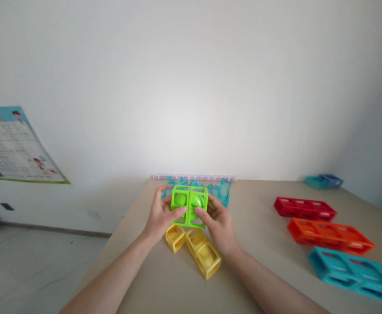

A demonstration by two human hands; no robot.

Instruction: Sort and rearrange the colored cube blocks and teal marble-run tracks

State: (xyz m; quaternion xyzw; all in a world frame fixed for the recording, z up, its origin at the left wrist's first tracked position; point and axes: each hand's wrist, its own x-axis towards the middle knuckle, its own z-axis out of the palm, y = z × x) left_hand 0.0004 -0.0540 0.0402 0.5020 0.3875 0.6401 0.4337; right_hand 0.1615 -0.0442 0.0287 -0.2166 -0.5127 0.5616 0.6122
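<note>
Two bright green open-frame cube blocks [189, 188] are held up side by side above the table, their faces meeting in the middle. Round green shapes show inside the frames. My left hand [161, 214] grips the left cube, thumb on its front. The right cube is gripped by my right hand [219, 221], its thumb also across the front. Below them on the table lie a single yellow cube block [175, 238] and a joined yellow pair [208, 258]. Translucent blue pieces [223, 190] lie behind the green cubes, partly hidden by them and my hands.
On the right of the table [256, 244] lie a red block row [304, 208], an orange row [330, 235] and a turquoise row [357, 272]. Teal and dark blue pieces [331, 181] sit at the far right corner. A patterned strip [207, 177] runs along the wall.
</note>
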